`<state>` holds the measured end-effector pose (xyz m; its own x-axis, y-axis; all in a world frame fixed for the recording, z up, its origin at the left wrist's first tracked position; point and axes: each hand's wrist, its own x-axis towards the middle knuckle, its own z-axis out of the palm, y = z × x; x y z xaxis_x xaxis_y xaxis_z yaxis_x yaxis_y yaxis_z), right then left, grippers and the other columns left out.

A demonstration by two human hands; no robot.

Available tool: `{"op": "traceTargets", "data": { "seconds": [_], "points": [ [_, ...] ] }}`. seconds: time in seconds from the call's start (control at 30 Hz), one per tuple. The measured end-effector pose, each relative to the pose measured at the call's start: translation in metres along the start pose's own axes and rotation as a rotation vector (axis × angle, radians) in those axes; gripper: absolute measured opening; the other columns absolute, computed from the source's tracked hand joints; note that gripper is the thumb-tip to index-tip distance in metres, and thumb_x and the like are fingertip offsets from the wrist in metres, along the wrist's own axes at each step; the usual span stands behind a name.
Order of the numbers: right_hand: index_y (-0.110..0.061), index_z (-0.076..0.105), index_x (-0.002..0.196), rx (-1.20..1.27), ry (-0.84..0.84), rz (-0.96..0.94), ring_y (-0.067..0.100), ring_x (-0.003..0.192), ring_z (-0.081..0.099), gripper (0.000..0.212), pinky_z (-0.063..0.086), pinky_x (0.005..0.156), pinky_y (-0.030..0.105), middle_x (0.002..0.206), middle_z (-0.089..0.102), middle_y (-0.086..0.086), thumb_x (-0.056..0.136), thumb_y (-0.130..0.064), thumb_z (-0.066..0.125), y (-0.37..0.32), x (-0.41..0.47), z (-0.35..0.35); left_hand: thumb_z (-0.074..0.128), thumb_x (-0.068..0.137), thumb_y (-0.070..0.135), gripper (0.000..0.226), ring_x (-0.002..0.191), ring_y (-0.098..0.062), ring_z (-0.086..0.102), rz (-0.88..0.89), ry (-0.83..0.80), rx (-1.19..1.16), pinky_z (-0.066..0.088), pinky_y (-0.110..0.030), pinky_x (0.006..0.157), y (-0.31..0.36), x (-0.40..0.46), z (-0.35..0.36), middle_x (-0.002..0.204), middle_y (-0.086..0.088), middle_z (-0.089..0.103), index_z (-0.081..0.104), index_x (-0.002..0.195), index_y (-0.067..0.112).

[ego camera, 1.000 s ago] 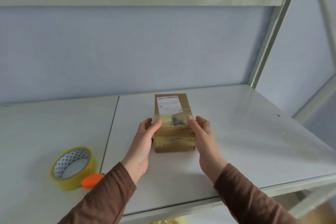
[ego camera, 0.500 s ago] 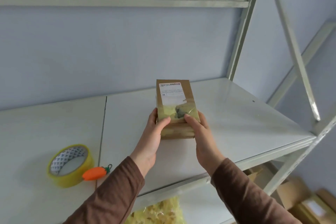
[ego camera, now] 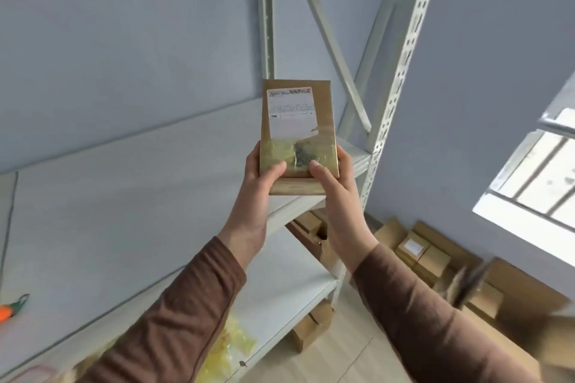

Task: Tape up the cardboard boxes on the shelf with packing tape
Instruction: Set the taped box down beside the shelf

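Lifted clear of the shelf (ego camera: 93, 227) since half a second ago, the cardboard box (ego camera: 298, 134) now hangs in the air off the shelf's right-hand end, and the tape roll has left the head view; only an orange carrot-shaped trinket (ego camera: 7, 311) shows at 9 o'clock.

Head view: the left hand (ego camera: 253, 196) and the right hand (ego camera: 337, 205) grip the box's near end from either side, thumbs pressed on its glossy taped top, fingers curled underneath. The box looks light and stiff, held easily. The tape band looks slick, so bare cardboard edges are probably the safer hold. More boxes (ego camera: 429, 258) lie on the floor at 4 o'clock.
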<state>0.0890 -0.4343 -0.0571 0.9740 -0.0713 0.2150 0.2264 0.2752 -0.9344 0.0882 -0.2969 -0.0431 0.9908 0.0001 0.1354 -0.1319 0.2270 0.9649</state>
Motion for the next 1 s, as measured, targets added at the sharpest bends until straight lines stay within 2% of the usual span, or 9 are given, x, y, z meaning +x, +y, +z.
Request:
{"op": "traceTargets", "data": {
  "seconds": [0.17, 0.27, 0.4, 0.5, 0.6, 0.7, 0.77, 0.93, 1.0],
  "points": [
    [-0.029, 0.043, 0.145, -0.011, 0.156, -0.016, 0.015, 0.109, 0.071, 0.053, 0.057, 0.082, 0.020, 0.123, 0.071, 0.001, 0.096, -0.026, 0.063, -0.019, -0.022, -0.105, 0.060, 0.096, 0.029, 0.046, 0.122, -0.017, 0.065, -0.042, -0.137, -0.029, 0.049, -0.039, 0.103, -0.041, -0.010, 0.104, 0.131, 0.004, 0.069, 0.053, 0.139, 0.042],
    [-0.030, 0.044, 0.144, -0.039, 0.259, -0.017, 0.013, 0.108, 0.071, 0.053, 0.056, 0.082, 0.018, 0.119, 0.073, -0.003, 0.095, -0.026, 0.064, -0.024, -0.035, -0.166, 0.062, 0.094, 0.031, 0.048, 0.121, -0.017, 0.066, -0.072, -0.194, -0.030, 0.048, -0.042, 0.104, -0.067, -0.017, 0.160, 0.130, 0.004, 0.070, 0.053, 0.139, 0.042],
    [-0.033, 0.044, 0.143, -0.084, 0.372, 0.007, 0.010, 0.112, 0.069, 0.053, 0.056, 0.086, 0.021, 0.123, 0.071, -0.006, 0.094, -0.030, 0.065, -0.020, -0.049, -0.236, 0.065, 0.090, 0.040, 0.053, 0.127, -0.018, 0.062, -0.149, -0.266, -0.010, 0.041, -0.050, 0.114, -0.108, -0.024, 0.220, 0.133, 0.007, 0.067, 0.051, 0.141, 0.046],
    [-0.034, 0.043, 0.143, -0.124, 0.431, 0.034, 0.004, 0.113, 0.066, 0.054, 0.055, 0.088, 0.019, 0.124, 0.069, -0.010, 0.094, -0.034, 0.065, -0.011, -0.054, -0.273, 0.066, 0.091, 0.039, 0.055, 0.127, -0.016, 0.061, -0.212, -0.299, -0.008, 0.041, -0.049, 0.115, -0.136, -0.023, 0.248, 0.134, 0.007, 0.067, 0.050, 0.143, 0.045],
    [-0.035, 0.043, 0.144, -0.148, 0.468, 0.062, -0.003, 0.109, 0.065, 0.049, 0.052, 0.081, 0.009, 0.118, 0.068, -0.020, 0.099, -0.032, 0.063, 0.000, -0.048, -0.307, 0.066, 0.090, 0.042, 0.052, 0.122, -0.011, 0.064, -0.255, -0.317, 0.017, 0.044, -0.045, 0.112, -0.161, -0.014, 0.274, 0.130, 0.011, 0.069, 0.052, 0.140, 0.049],
    [-0.034, 0.043, 0.143, -0.149, 0.504, 0.098, -0.005, 0.103, 0.066, 0.047, 0.052, 0.076, 0.007, 0.112, 0.069, -0.022, 0.100, -0.029, 0.062, 0.014, -0.034, -0.343, 0.065, 0.092, 0.041, 0.050, 0.119, -0.009, 0.065, -0.299, -0.333, 0.045, 0.048, -0.038, 0.105, -0.189, 0.003, 0.301, 0.128, 0.012, 0.070, 0.051, 0.139, 0.051],
    [-0.034, 0.044, 0.142, -0.154, 0.529, 0.122, -0.004, 0.104, 0.066, 0.047, 0.054, 0.078, 0.014, 0.114, 0.070, -0.020, 0.100, -0.029, 0.063, 0.025, -0.019, -0.368, 0.064, 0.093, 0.042, 0.052, 0.117, -0.005, 0.065, -0.337, -0.355, 0.061, 0.048, -0.031, 0.099, -0.212, 0.020, 0.321, 0.127, 0.016, 0.069, 0.048, 0.141, 0.052],
    [-0.037, 0.046, 0.140, -0.133, 0.604, 0.216, 0.004, 0.112, 0.065, 0.058, 0.050, 0.097, 0.033, 0.131, 0.066, -0.004, 0.086, -0.041, 0.067, 0.055, 0.022, -0.426, 0.065, 0.091, 0.048, 0.055, 0.110, 0.006, 0.064, -0.448, -0.379, 0.098, 0.043, -0.026, 0.095, -0.274, 0.067, 0.365, 0.126, 0.023, 0.068, 0.044, 0.140, 0.059],
    [-0.037, 0.046, 0.140, -0.123, 0.625, 0.261, 0.009, 0.117, 0.065, 0.061, 0.049, 0.106, 0.042, 0.132, 0.066, -0.003, 0.084, -0.043, 0.068, 0.066, 0.031, -0.444, 0.065, 0.090, 0.045, 0.058, 0.112, 0.003, 0.065, -0.500, -0.399, 0.087, 0.044, -0.028, 0.099, -0.294, 0.080, 0.377, 0.126, 0.021, 0.069, 0.043, 0.143, 0.053]
  ]
}}
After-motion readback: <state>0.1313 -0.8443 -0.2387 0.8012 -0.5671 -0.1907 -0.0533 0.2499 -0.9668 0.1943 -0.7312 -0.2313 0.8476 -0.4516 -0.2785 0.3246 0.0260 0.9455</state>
